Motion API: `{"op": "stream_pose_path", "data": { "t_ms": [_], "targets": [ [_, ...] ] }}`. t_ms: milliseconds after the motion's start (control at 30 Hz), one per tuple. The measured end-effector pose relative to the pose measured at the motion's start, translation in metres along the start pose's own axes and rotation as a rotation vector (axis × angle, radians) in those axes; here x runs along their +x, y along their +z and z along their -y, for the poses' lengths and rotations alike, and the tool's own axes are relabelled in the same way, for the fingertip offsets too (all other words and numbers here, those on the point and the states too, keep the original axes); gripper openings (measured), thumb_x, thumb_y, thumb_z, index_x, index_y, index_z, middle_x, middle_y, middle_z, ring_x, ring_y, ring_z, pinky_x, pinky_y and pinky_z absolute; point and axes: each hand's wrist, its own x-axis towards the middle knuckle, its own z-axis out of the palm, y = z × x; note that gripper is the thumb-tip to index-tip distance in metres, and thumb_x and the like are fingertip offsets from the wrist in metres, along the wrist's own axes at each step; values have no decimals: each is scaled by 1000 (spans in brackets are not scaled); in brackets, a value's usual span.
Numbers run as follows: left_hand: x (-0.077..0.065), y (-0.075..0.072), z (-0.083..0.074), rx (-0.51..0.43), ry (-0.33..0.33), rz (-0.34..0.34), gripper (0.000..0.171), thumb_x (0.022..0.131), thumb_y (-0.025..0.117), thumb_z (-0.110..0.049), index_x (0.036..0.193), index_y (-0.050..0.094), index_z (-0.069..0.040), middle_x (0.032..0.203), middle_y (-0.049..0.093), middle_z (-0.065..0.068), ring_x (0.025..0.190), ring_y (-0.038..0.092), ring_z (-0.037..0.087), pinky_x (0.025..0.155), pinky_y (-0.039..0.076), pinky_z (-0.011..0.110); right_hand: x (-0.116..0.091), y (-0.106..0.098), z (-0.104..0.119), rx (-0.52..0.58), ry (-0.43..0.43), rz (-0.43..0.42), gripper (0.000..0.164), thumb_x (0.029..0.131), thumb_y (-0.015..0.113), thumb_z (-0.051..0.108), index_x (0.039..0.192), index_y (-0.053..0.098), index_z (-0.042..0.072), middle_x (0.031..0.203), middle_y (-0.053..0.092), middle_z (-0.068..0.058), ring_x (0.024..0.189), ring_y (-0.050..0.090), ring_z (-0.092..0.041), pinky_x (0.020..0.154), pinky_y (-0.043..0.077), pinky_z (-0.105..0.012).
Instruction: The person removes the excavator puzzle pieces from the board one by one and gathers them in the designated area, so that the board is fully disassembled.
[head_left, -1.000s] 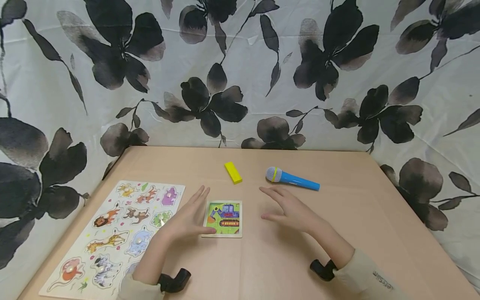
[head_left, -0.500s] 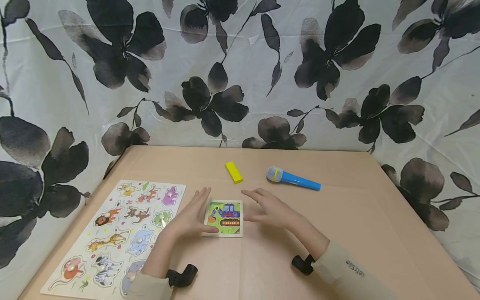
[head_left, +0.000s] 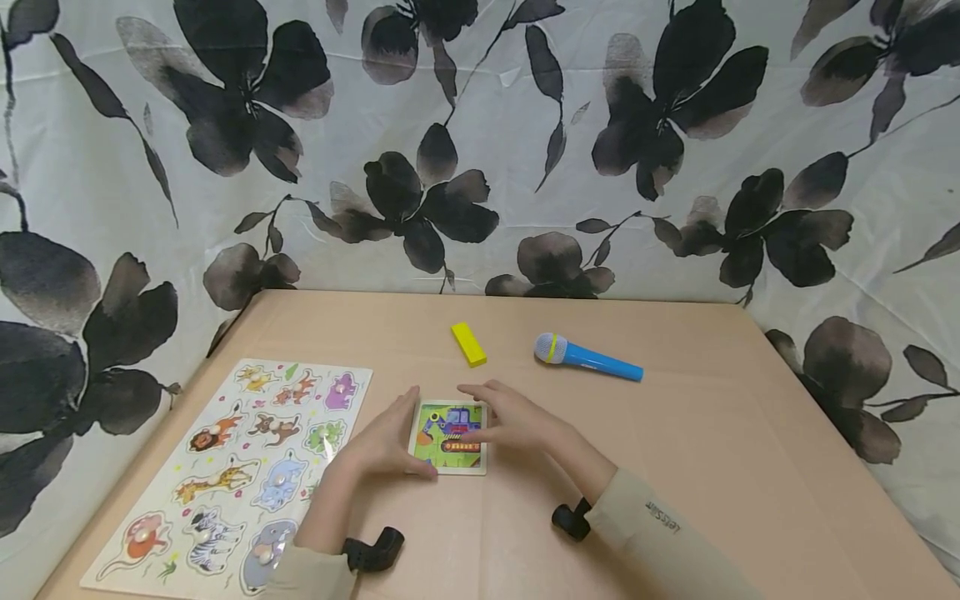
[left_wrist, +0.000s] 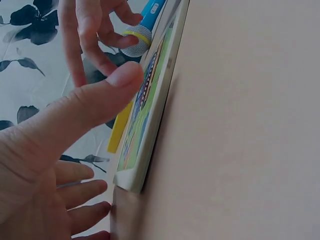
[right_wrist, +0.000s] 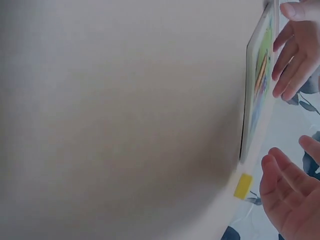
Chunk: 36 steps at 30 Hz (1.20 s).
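Observation:
A small square puzzle (head_left: 450, 421) with a digger picture in a pale frame lies flat on the table. My left hand (head_left: 384, 442) is at its left side, thumb near the lower left corner; whether it touches the frame I cannot tell. From the right, my right hand (head_left: 525, 423) reaches over the puzzle's right edge, fingers extended and thumb over the picture. In the left wrist view the left thumb (left_wrist: 95, 102) hovers by the frame. The right wrist view shows the right hand (right_wrist: 292, 195) apart from the puzzle (right_wrist: 260, 80). Neither hand holds anything.
A large animal peg puzzle board (head_left: 247, 433) lies on the left, partly behind the left forearm. Beyond the small puzzle are a yellow block (head_left: 468, 344) and a blue toy microphone (head_left: 588, 357). A flowered cloth (head_left: 525, 167) hangs behind the table (head_left: 675, 400).
My right hand has moved left, from beside the puzzle to over its right edge. The left hand has shifted slightly, its fingertips a little lower. The puzzle stays in place.

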Motion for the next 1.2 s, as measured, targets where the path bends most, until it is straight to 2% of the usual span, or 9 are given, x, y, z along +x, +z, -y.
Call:
{"op": "stream_pose_path", "data": {
  "t_ms": [200, 267, 400, 533, 800, 1067, 1200],
  "targets": [
    [3, 2, -1, 33, -23, 1, 122, 50, 90, -32, 141, 19, 7, 144, 25, 24, 133, 21, 39, 104, 22, 48, 13, 7, 6, -57, 39, 30, 75, 74, 72, 44, 138, 42, 19, 127, 45, -8, 107, 46, -20, 89, 43, -38],
    [4, 3, -1, 65, -22, -5, 122, 49, 90, -31, 141, 20, 7, 144, 27, 23, 132, 23, 38, 104, 24, 48, 18, 9, 8, -73, 47, 37, 74, 73, 73, 43, 137, 43, 19, 126, 45, -8, 109, 45, -19, 92, 41, -38],
    [6, 4, 1, 155, -25, -22, 122, 48, 89, -38, 140, 24, 6, 142, 29, 22, 128, 28, 38, 101, 27, 53, 26, 12, 12, -105, 34, 46, 71, 73, 75, 40, 134, 46, 17, 121, 47, -7, 103, 45, -16, 91, 41, -34],
    [8, 4, 1, 209, -55, -33, 124, 43, 89, -44, 140, 28, 3, 139, 31, 18, 124, 30, 35, 97, 28, 54, 33, 16, 15, -143, 21, 50, 68, 73, 75, 39, 132, 49, 17, 119, 47, -5, 103, 45, -17, 92, 39, -35],
    [14, 4, 0, 218, -63, -55, 119, 35, 91, -45, 133, 40, 0, 129, 37, 12, 113, 33, 29, 92, 32, 48, 41, 21, 14, -174, 60, 61, 64, 73, 75, 39, 129, 51, 18, 116, 46, -3, 99, 46, -15, 89, 41, -33],
    [18, 4, -2, 250, -65, -46, 117, 31, 90, -47, 129, 42, -4, 121, 37, 12, 106, 32, 30, 84, 32, 46, 42, 24, 13, -208, 66, 53, 64, 72, 76, 40, 128, 52, 21, 110, 43, -3, 90, 46, -14, 82, 43, -28],
    [20, 5, -3, 244, -42, -36, 117, 30, 90, -46, 130, 42, -7, 119, 38, 11, 103, 32, 28, 84, 33, 44, 43, 24, 13, -212, 76, 51, 62, 72, 76, 39, 127, 53, 24, 109, 42, -4, 88, 46, -14, 78, 43, -26]
  ]
}}
